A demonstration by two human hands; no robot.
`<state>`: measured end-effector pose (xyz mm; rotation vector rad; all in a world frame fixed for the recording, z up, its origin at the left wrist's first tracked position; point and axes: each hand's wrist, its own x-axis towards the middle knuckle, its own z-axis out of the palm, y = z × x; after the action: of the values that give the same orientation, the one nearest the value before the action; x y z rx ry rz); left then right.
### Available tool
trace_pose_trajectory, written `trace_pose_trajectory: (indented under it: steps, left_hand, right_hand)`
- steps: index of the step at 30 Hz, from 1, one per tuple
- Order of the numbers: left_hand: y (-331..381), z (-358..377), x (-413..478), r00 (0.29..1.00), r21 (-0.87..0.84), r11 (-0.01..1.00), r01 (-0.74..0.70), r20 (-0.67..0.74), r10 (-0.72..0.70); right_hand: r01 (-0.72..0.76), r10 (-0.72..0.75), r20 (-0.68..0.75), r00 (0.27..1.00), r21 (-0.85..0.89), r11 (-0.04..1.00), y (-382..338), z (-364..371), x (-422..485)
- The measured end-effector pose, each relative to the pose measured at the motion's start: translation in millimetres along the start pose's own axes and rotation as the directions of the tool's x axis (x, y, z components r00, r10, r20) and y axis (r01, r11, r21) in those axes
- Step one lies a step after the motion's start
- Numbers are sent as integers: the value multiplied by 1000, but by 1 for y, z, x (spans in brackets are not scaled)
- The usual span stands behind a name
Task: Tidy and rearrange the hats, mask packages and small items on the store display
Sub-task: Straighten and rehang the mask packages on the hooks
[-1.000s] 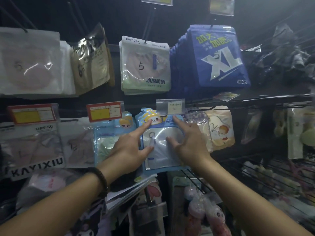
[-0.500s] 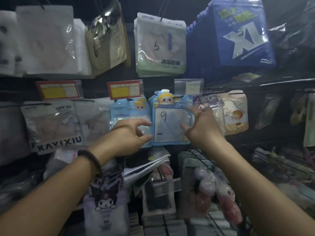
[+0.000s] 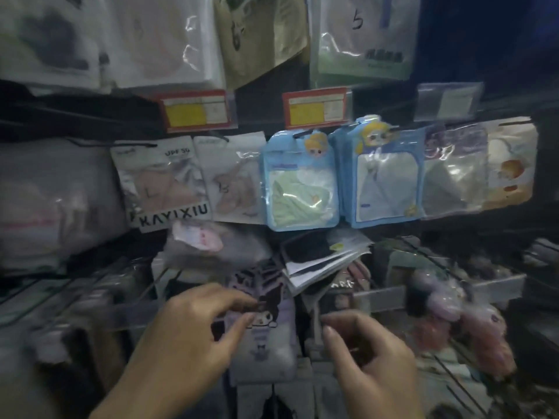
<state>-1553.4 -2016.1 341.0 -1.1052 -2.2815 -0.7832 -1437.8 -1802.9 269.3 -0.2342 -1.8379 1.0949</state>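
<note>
"Mask packages: where are they hanging?"

"They are hanging in a row on the middle pegs, under two red-and-yellow price tags. A light-blue pack is sitting just beside a thicker blue stack, with a pack lettered KAYIXIU further left."

"How are the hands lying?"

"Both are reaching in from the lower edge, well below that row. The left hand is hovering with fingers loosely curled. Its forefinger and thumb are standing a narrow gap apart before a pale package printed with a dark-eared cartoon figure. It is gripping nothing visible, and whether the fingertips are touching cannot be told. The right hand is lying just beside that package, fingers curling toward the palm."

"Is it holding anything?"

"Blur is hiding that; I cannot tell. A slanting stack of flat packs is resting above the hands. The frame is cutting off the upper packages at the top, and the pinkish shapes at lower right are smearing beyond recognition."
</note>
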Motion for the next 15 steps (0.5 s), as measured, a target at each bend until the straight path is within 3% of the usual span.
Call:
trace_pose_trajectory:
  steps: [3, 6, 10, 12, 15]
  left_hand:
    - [-29, -19, -11, 998, -10, 1000, 15, -62, -15]
    - [-53, -44, -15, 995, -5, 1000, 16, -102, -17]
    - [-55, -91, -9, 939, -27, 979, -200, -292, 184]
    - [-69, -109, 6, 946, -19, 978, -209, -257, 197]
    - [-93, -112, 39, 993, 76, 990, -117, -20, 119]
  right_hand:
    - [-13, 13, 55, 998, 8, 1000, -10, 35, -7]
    - [46, -46, 20, 999, -20, 999, -32, 67, -9]
    - [164, -172, -88, 981, -93, 982, -61, 102, -16]
    - [173, -187, -110, 976, -127, 977, -69, 115, -21]
    - [139, -157, -122, 980, -146, 980, -80, 132, -29]
